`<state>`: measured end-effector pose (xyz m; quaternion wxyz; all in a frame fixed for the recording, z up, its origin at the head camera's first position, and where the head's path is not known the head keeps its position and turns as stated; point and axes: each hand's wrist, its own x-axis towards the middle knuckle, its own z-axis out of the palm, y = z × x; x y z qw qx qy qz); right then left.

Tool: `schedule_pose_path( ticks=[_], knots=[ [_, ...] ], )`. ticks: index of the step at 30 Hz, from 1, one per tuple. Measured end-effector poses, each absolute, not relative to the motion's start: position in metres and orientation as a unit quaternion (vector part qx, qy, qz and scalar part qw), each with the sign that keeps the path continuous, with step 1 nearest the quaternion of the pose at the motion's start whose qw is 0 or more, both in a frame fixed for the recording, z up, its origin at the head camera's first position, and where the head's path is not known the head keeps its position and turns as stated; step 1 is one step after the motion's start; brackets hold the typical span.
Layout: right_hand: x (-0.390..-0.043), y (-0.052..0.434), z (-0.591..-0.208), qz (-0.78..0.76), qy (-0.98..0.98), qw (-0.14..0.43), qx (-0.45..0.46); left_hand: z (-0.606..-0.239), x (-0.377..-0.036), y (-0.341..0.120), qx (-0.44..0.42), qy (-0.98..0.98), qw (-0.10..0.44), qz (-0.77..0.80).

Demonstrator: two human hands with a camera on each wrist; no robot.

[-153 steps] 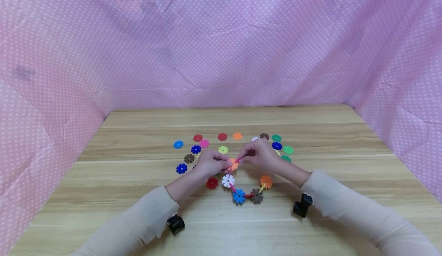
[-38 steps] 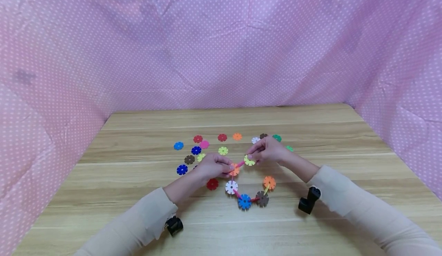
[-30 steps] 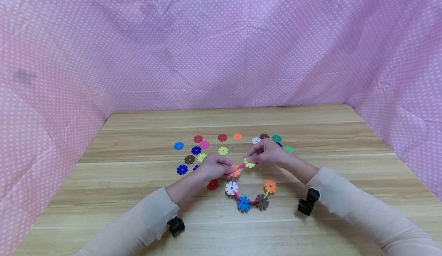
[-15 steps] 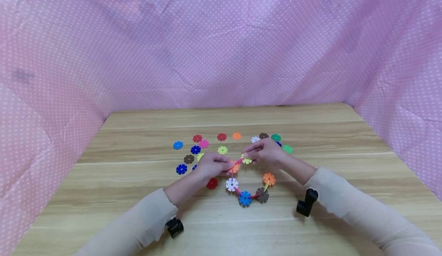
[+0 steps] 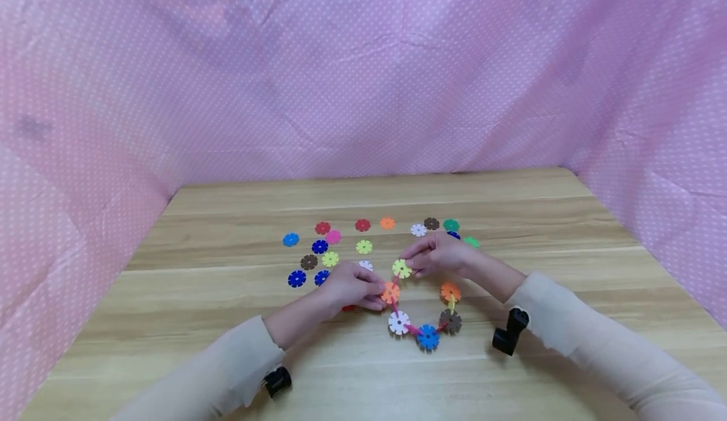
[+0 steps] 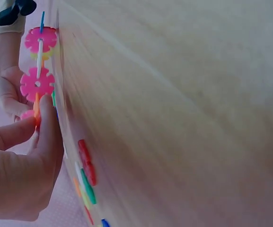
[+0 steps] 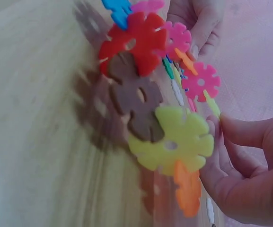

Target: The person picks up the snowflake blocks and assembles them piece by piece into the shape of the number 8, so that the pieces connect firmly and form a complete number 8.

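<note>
A chain of slotted plastic discs (image 5: 428,337) curves over the wooden table (image 5: 511,219): yellow-green, orange, white, blue, brown, orange. My left hand (image 5: 379,292) pinches the orange disc (image 5: 390,293) at the chain's left end. My right hand (image 5: 410,266) pinches the yellow-green disc (image 5: 401,268) just above it. In the left wrist view my left hand (image 6: 39,116) grips a disc edge-on. In the right wrist view my right hand (image 7: 219,142) holds the yellow-green disc (image 7: 171,142).
Loose discs lie behind the hands: a blue one (image 5: 291,239), a red one (image 5: 362,225), a green one (image 5: 451,225) and several more. Pink dotted cloth (image 5: 363,93) walls three sides. Bare wood lies along the near edge.
The right hand has brought the yellow-green disc against the chain's orange end. Both hands and the chain have shifted a little nearer and to the right.
</note>
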<state>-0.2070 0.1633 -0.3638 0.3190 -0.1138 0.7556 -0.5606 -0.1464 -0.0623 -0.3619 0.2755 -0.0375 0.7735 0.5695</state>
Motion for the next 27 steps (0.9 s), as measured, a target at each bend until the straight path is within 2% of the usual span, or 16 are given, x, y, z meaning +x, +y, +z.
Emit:
schedule_pose_path(
  ticks=[12, 27],
  knots=[
    [-0.203, 0.156, -0.363, -0.563, 0.748, 0.334, -0.109, -0.361, -0.155, -0.059, -0.024, 0.816, 0.230, 0.530],
    [-0.206, 0.142, -0.368, -0.590, 0.720, 0.358, -0.071, -0.366, -0.167, -0.054, -0.046, 0.797, 0.234, 0.556]
  ],
)
